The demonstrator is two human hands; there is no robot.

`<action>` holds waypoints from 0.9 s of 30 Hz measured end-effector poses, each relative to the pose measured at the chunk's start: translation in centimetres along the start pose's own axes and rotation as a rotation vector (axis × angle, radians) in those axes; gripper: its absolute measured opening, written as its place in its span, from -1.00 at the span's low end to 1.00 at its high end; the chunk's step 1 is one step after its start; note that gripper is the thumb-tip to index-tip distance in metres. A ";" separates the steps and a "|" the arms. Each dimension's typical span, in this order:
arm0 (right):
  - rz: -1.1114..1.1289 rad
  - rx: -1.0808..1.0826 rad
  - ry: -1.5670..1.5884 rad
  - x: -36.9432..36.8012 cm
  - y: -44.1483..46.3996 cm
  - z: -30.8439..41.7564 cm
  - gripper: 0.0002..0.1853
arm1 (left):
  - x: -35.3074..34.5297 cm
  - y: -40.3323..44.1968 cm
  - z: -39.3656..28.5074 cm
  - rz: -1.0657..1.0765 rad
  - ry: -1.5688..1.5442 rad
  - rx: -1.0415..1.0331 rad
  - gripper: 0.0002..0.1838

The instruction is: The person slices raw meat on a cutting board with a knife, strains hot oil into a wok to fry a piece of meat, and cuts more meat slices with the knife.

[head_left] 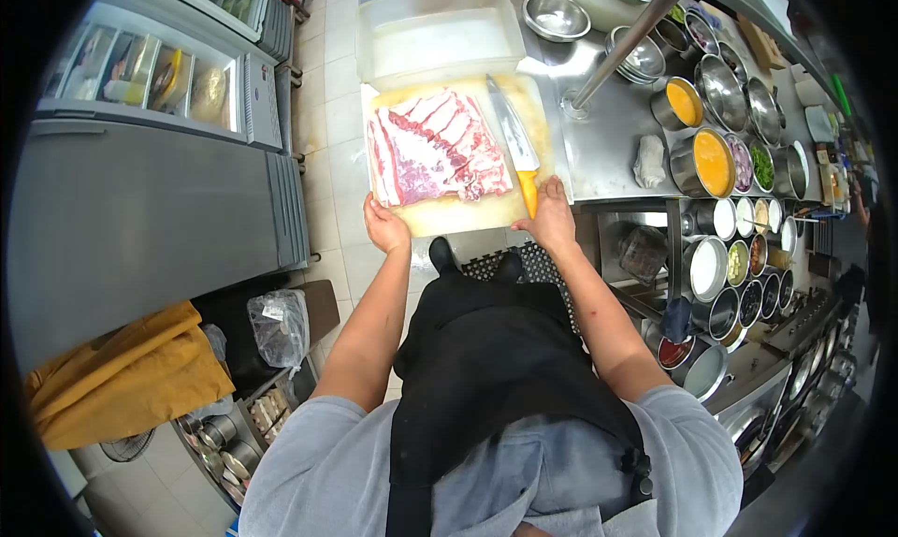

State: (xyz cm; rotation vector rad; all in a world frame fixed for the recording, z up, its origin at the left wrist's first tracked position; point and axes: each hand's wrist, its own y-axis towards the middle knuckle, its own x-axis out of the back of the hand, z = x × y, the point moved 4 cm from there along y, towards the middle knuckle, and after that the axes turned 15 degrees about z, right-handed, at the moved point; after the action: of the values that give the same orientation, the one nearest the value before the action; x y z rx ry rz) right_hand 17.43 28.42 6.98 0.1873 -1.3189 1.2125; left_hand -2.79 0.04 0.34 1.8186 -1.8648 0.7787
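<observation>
A slab of raw ribs (pixel 435 149), red with white fat and bone lines, lies flat on a pale yellowed cutting board (pixel 444 221). Right of the meat, a knife (pixel 514 137) with a yellow handle rests lengthwise on the board, its tip pointing away from me. My left hand (pixel 385 226) grips the near left corner of the board. At the near right corner, my right hand (pixel 550 217) is closed on the board's edge, its fingers beside the knife handle. The undersides of both grips are hidden.
Beyond the board sits a translucent plastic tub (pixel 440 34). To the right, a steel counter (pixel 599 163) carries metal bowls (pixel 556 17), a crumpled white cloth (pixel 649 161) and pots of orange liquid (pixel 714 163). A post (pixel 627 50) rises from it. Refrigerators (pixel 140 200) stand left.
</observation>
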 end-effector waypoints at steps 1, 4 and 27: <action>-0.004 -0.006 0.001 0.2 0.3 -0.2 0.22 | -0.2 0.0 -0.2 0.005 -0.002 -0.004 -0.55; -0.011 0.024 0.027 0.3 1.2 -0.5 0.26 | -0.6 0.0 -0.1 0.012 0.022 0.006 -0.55; 0.037 -0.096 0.289 2.6 0.9 0.7 -0.22 | 0.6 1.6 0.7 0.145 0.033 -0.195 -0.66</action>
State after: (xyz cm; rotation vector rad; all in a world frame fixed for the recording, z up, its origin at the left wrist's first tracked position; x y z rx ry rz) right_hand 15.77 29.75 8.88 -0.0801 -1.1274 1.1559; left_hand -4.37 -0.83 0.03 1.5577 -1.9926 0.6457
